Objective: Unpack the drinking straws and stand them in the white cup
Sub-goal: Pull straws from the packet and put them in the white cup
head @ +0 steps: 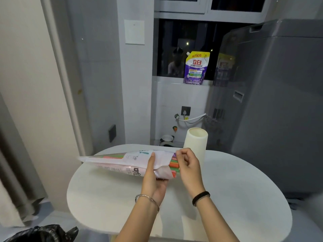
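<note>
A long plastic pack of coloured drinking straws (122, 162) lies nearly level above the white table (236, 198), its open end pointing right. My left hand (153, 179) grips the pack from below near that end, thumb on top. Orange, green and purple straw ends (174, 165) stick out of the opening. My right hand (187, 165) pinches the straw ends with curled fingers. A tall white cup (196, 142) stands upright just behind my right hand, its mouth open at the top.
A grey washing machine (279, 110) stands to the right of the table. On the window sill behind sits a purple detergent pouch (196, 69). A black rubbish bag (40, 233) lies at the lower left, beside the table's edge.
</note>
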{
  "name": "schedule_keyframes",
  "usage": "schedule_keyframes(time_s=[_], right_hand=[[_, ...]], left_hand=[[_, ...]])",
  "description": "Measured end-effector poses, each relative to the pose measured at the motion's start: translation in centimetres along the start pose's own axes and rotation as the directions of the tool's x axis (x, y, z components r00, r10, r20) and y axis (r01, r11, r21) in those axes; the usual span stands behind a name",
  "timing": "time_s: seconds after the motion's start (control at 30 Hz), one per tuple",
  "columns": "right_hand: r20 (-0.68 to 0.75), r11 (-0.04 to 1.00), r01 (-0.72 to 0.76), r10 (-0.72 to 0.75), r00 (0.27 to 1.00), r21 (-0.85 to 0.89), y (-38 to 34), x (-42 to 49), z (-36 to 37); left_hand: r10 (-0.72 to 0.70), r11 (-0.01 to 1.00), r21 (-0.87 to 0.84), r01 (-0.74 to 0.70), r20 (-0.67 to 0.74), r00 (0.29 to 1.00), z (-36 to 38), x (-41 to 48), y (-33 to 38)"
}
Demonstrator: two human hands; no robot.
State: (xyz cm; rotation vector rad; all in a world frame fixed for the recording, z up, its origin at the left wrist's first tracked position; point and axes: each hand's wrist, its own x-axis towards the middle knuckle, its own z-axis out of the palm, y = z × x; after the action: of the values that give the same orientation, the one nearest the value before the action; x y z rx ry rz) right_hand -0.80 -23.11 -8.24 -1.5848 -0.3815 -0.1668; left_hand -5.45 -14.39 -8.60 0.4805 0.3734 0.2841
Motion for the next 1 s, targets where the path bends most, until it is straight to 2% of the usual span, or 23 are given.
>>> schedule_keyframes(time_s=[0.13,0.3,0.37,0.43,0.53,0.6,0.7,0.73,0.8,0.9,1.0], right_hand=[[0.051,1.000,0.027,-0.027,0.998,-0.001,-0.9,0.7,-1.5],[-0.168,0.991,0.031,-0.010,0.986,0.128,-2.3,2.0,-3.8],[-0.125,0.991,-0.025,0.042,0.991,0.134,-2.7,2.1,-3.5],[-0.005,0.988,-0.094,0.095,0.995,0.120,-3.2,2.0,-2.7],[0.061,0.998,-0.068,0.067,0.996,0.007,-3.8,2.5,-2.3],[-0.006,0.998,-0.041,0.042,0.999,0.039,-4.3,3.0,-3.0],[-0.218,0.960,-0.009,0.073,0.973,0.281,-5.3,4.1,-4.5],[-0.246,0.947,0.006,0.077,0.966,0.321,-5.6,4.3,-4.8],[-0.191,0.942,0.006,0.062,0.980,0.334,-6.1,4.6,-4.6],[-0.016,0.978,-0.001,0.004,1.000,0.208,-6.6,4.7,-3.5],[0.026,0.991,0.001,-0.005,1.000,0.134,-6.8,5.2,-3.6]], left_hand=[[-0.021,1.000,-0.017,0.021,0.002,1.000,0.5,-0.3,0.4],[-0.059,0.992,-0.112,0.055,-0.033,0.998,1.1,-0.4,1.4],[-0.049,0.994,-0.096,0.047,-0.021,0.999,1.6,-0.6,1.1],[-0.044,0.995,-0.086,0.044,0.000,0.999,2.2,-0.8,0.5],[-0.042,0.992,-0.119,0.044,0.017,0.999,3.0,-0.8,0.3],[-0.044,0.992,-0.115,0.051,0.060,0.997,3.3,-0.7,1.0],[-0.036,0.992,-0.116,0.043,0.058,0.998,3.8,-0.4,2.0],[-0.025,0.993,-0.112,0.031,0.056,0.998,4.1,-0.3,2.2],[-0.010,0.996,-0.087,0.016,0.064,0.998,5.0,-0.3,2.1],[-0.011,0.997,-0.071,0.018,0.097,0.995,6.3,-0.6,1.2],[-0.046,0.992,-0.109,0.056,0.095,0.994,7.7,-0.9,0.9]])
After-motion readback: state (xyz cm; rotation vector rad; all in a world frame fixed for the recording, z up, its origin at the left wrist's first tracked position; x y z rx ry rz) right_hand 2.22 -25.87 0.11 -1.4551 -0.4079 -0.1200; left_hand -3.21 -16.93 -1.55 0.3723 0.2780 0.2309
